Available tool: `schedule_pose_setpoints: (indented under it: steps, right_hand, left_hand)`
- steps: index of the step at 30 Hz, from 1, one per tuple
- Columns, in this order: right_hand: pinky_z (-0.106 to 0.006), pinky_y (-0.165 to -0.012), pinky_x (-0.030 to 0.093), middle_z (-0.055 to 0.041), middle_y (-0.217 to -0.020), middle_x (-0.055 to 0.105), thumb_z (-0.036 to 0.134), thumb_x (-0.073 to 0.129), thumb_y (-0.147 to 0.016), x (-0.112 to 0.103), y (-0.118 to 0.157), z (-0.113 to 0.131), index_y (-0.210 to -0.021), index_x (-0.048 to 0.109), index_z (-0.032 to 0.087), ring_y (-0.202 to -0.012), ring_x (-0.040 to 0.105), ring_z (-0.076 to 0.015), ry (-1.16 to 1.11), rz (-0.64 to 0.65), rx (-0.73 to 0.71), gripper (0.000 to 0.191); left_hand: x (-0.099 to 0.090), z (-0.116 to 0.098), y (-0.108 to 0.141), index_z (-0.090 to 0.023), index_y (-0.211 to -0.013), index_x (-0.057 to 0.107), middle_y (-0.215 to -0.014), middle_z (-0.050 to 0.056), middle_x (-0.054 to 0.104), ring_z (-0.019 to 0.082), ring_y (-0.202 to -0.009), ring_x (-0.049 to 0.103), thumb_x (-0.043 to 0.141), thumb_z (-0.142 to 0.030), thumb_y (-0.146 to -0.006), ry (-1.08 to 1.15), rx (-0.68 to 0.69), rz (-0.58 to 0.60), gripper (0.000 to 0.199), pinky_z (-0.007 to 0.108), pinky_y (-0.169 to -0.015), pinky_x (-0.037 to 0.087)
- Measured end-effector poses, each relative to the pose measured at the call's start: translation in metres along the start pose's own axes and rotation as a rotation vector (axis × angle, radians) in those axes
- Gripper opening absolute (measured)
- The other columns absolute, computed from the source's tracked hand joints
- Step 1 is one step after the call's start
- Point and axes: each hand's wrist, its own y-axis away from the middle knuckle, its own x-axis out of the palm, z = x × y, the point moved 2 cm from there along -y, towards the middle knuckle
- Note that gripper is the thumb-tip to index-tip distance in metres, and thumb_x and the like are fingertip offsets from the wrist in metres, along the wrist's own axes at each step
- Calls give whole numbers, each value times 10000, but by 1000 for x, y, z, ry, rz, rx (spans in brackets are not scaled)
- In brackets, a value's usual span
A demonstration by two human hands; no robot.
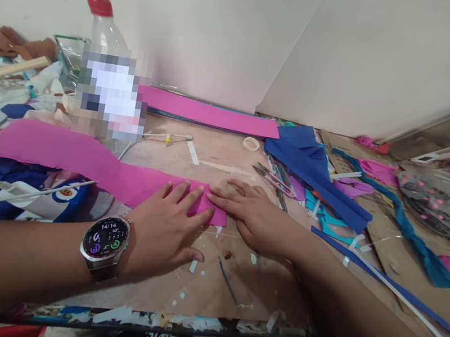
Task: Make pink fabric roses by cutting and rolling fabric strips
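Observation:
A long pink fabric strip [141, 182] lies across the wooden work surface, its left part spread wider over the clutter. My left hand [171, 225], with a round watch on the wrist, rests flat on the strip with its fingers spread and its thumb on the wood. At the strip's right end, my right hand [254, 213] lies palm down, fingertips on the fabric beside my left fingers. Small scissors [274, 180] with pink handles lie beyond my right hand. Another pink strip [216, 117] rests on a flat stack near the wall.
A red-capped bottle [105, 24] stands at the back left behind a blurred-out patch. Blue fabric [318, 175] and coloured scraps lie to the right, near a tape ring [251, 144]. A white cable [408, 303] crosses the right side. A blue-and-white object [61, 199] sits left.

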Motion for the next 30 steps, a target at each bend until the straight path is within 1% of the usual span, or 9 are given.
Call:
schedule_pose_setpoints:
  steps: [5, 11, 15, 23, 27, 30]
  right_hand:
    - [-637, -1210, 267, 36, -1607, 435, 39, 464, -907, 0, -1, -2, -1571, 367, 388, -1525, 299, -323, -10, 14, -16, 756]
    - [-603, -1231, 250, 41, -1606, 436, 35, 465, -911, 0, -1, -7, -1564, 384, 378, -1529, 299, -304, -4, 23, -49, 742]
    - [-598, -1226, 256, 45, -1609, 427, 40, 462, -922, -1, -2, -8, -1559, 389, 386, -1532, 299, -300, -1, 40, -44, 729]
    - [-625, -1211, 251, 43, -1600, 441, 65, 449, -960, -4, -2, -9, -1549, 399, 412, -1528, 311, -306, 1, 58, -31, 685]
    - [-634, -1210, 251, 37, -1592, 457, 55, 452, -945, -3, -2, -9, -1551, 400, 405, -1528, 310, -309, -10, 49, -41, 702]
    - [-621, -1217, 260, 16, -1581, 481, 39, 448, -928, -4, -2, -8, -1562, 390, 384, -1523, 323, -297, -41, 26, -41, 724]
  left_hand:
    - [-3, 1, 0, -238, -1532, 413, -1582, 200, 409, 445, -1433, 359, 425, -734, -918, 21, 6, -4, 789, 594, -1113, 322]
    - [-2, 1, -1, -222, -1535, 402, -1599, 203, 379, 452, -1441, 342, 404, -729, -928, 8, 10, 6, 792, 592, -1110, 332]
    - [-2, 1, -1, -223, -1532, 405, -1595, 202, 383, 451, -1432, 352, 391, -734, -929, 11, 18, 10, 791, 594, -1103, 337]
    - [-1, 2, 0, -221, -1526, 420, -1575, 208, 406, 451, -1402, 383, 403, -734, -924, 14, 27, -11, 791, 590, -1084, 351]
    - [-2, 2, -1, -220, -1515, 434, -1557, 201, 428, 439, -1387, 400, 415, -736, -919, 12, 28, -28, 789, 580, -1083, 353]
    - [-4, 3, -1, -216, -1500, 452, -1539, 193, 447, 432, -1353, 427, 401, -729, -927, 9, 29, -24, 770, 570, -1050, 380]
